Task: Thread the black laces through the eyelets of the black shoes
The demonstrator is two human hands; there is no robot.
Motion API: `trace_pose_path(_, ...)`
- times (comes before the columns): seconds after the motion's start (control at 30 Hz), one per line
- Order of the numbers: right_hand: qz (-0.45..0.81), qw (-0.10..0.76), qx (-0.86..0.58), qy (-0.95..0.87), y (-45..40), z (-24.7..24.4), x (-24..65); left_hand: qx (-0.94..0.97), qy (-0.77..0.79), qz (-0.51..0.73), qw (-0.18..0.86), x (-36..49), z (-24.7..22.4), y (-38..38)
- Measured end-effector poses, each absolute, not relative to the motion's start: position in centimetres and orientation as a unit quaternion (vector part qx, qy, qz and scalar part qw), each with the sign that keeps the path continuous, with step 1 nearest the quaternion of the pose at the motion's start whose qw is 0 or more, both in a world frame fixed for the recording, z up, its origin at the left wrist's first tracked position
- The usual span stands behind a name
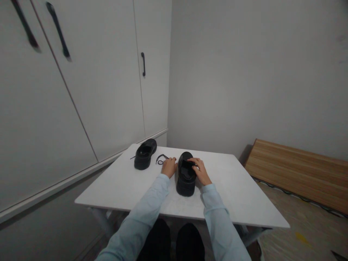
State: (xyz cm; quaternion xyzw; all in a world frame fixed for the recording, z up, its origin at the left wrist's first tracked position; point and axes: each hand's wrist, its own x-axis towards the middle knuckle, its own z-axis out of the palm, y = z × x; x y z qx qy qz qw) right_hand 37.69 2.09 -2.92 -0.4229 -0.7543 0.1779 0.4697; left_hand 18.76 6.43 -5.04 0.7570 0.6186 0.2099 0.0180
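Observation:
A black shoe stands on the white table in front of me, its toe pointing away. My left hand rests against its left side, fingers bent; what they hold, if anything, is too small to make out. Over the shoe's opening on the right side, my right hand has its fingers apart, touching the upper. A black lace lies in a loop on the table just left of my left hand. Farther left sits a second black shoe, with a short lace end sticking out at its left.
The white table has its far left corner near white cabinets with black handles. A grey wall stands behind. Right of the table, a wood-grain board lies low near the floor.

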Motion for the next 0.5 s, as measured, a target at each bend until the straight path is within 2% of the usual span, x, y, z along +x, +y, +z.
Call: trace_pose_path(0.5,0.180,0.473,-0.427,-0.749,2.2,-3.0,37.7,0.634,0.736,0.237,-0.012,16.3,-3.2,6.2)
